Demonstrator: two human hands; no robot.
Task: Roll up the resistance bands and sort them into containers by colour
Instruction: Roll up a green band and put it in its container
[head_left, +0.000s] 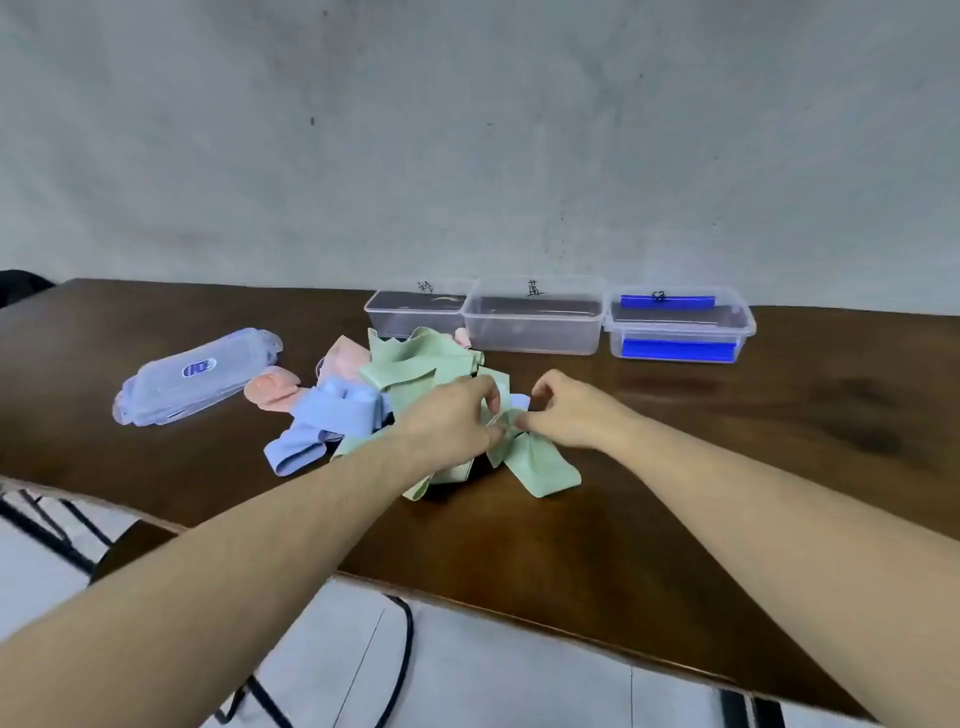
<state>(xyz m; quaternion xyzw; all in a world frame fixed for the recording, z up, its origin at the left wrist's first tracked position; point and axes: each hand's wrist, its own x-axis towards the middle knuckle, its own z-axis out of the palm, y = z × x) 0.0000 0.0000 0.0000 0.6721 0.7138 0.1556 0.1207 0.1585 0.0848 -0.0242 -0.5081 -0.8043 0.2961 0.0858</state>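
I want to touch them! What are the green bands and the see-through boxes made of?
Green bands: probably stretchy rubber, matte; they flop and fold softly. Boxes: likely clear hard plastic, shiny; the table shows through their walls.

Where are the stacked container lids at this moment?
In the head view, the clear lids lie on the table's left side, just left of the pink band and the band pile.

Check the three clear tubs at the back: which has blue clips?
The rightmost container: blue clips on its near and far sides. The middle container and left container show none.
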